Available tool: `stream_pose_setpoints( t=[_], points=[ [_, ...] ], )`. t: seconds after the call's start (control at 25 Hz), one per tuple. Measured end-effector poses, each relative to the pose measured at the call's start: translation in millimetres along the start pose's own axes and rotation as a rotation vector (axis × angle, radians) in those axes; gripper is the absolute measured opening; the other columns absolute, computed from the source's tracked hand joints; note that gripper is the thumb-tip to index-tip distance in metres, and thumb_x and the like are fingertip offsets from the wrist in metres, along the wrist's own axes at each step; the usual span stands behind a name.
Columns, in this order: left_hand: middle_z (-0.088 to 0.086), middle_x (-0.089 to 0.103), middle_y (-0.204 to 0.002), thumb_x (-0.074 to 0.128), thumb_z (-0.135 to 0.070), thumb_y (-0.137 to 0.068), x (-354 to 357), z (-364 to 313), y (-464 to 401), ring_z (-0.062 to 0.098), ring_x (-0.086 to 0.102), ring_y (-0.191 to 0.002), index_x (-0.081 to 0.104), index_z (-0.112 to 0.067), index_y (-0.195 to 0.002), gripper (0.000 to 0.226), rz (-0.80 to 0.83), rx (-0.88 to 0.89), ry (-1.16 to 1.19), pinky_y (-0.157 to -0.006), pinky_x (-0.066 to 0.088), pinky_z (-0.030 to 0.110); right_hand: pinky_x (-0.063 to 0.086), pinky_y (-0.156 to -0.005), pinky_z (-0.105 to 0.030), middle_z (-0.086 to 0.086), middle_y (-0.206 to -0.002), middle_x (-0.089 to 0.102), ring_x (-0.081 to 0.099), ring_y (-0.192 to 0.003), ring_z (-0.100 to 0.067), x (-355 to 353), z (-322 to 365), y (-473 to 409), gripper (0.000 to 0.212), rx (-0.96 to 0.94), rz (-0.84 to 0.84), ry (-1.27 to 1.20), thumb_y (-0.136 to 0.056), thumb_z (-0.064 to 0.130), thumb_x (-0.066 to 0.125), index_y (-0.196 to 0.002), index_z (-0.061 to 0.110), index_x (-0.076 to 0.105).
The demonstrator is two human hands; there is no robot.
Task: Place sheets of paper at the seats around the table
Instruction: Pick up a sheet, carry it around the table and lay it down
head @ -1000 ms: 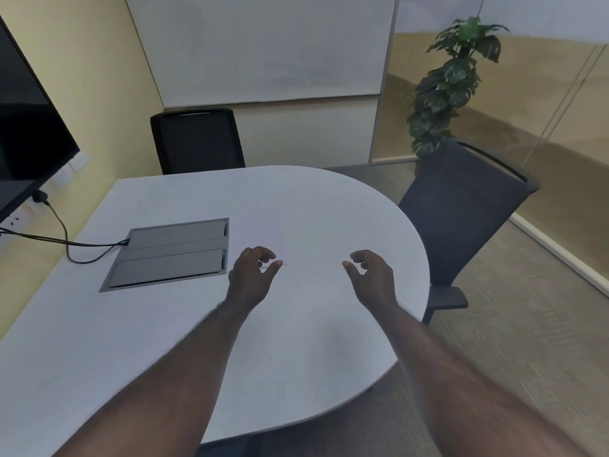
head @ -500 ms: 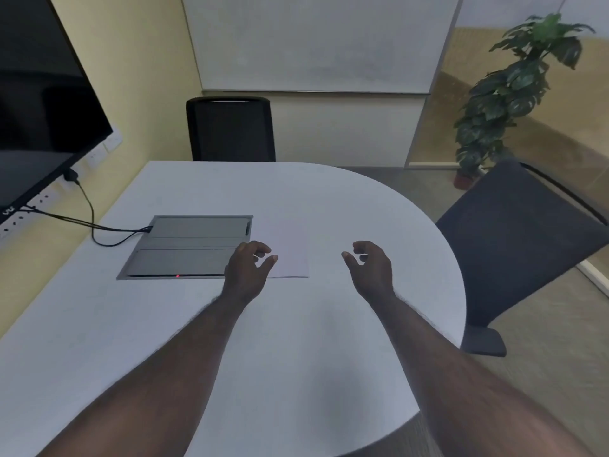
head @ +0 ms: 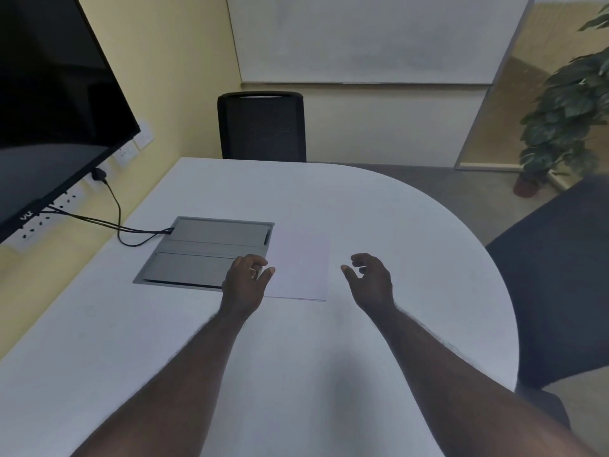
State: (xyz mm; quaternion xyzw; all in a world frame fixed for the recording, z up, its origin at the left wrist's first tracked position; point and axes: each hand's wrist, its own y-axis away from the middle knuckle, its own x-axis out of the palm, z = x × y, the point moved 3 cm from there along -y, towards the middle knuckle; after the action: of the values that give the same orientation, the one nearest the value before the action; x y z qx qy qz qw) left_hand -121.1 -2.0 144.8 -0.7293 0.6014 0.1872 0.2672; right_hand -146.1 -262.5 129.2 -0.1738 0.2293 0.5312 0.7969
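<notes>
White paper (head: pixel 301 265) lies flat on the worktop (head: pixel 412 245), straight ahead of my hands and in the gap between them. Looks like a thin stack from the near edge, count unreadable.

Long axis runs away from me, short near edge facing my wrists. Near edge sits about level with my knuckles, far edge well beyond my fingertips.

Left hand (head: pixel 245 285) is nearer: it overlaps the paper's left near corner in view, thumb pointing over the sheet. Whether it touches or floats just above, can't tell. Fingers loosely curled, nothing held.

Right hand (head: pixel 370 282) is just beside the right edge, clear of it, thumb aimed inward at the paper. Also loosely curled, holding nothing.

Left edge of the paper butts against or slightly overlaps the grey floor-box lid (head: pixel 204 252) let into the worktop; left hand partly covers that lid's near right corner too.

My read: pickup not yet done. Left hand should take the near left corner; right only needs a short move inward to pin or lift the right edge. Thin sheets flat on a smooth top, so peeling one off may need a thumb slide first.

Seats: one chair (head: pixel 262 127) far ahead past the paper, another (head: pixel 557 291) off to the right of my right hand.
</notes>
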Motion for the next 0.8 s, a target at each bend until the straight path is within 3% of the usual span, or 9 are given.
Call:
stream_pose_setpoints(
  t=[0.28,0.8],
  points=[
    [0.004,0.063,-0.097,0.073,-0.024,-0.083,30.0,29.5,-27.2,0.012,0.055,-0.078,0.066,-0.017,-0.095,0.015,-0.034,-0.102,-0.015,-0.075,0.044,0.029,0.049,-0.093,-0.050,0.005,-0.110,0.066,0.060,-0.085,-0.014,39.5,-29.2,-42.2,0.026,0.029,0.065,-0.017,-0.088,0.033,0.067,-0.110,0.020,0.064],
    [0.004,0.062,-0.096,0.072,-0.023,-0.084,86.1,100.7,-86.7,0.015,0.057,-0.081,0.065,-0.017,-0.097,0.016,0.080,-0.169,-0.062,-0.074,0.043,0.027,0.049,-0.092,-0.048,0.003,-0.107,0.066,0.062,-0.092,-0.019,103.5,-78.8,-95.8,0.027,0.196,0.083,0.026,-0.088,0.031,0.066,-0.112,0.018,0.063]
  ],
)
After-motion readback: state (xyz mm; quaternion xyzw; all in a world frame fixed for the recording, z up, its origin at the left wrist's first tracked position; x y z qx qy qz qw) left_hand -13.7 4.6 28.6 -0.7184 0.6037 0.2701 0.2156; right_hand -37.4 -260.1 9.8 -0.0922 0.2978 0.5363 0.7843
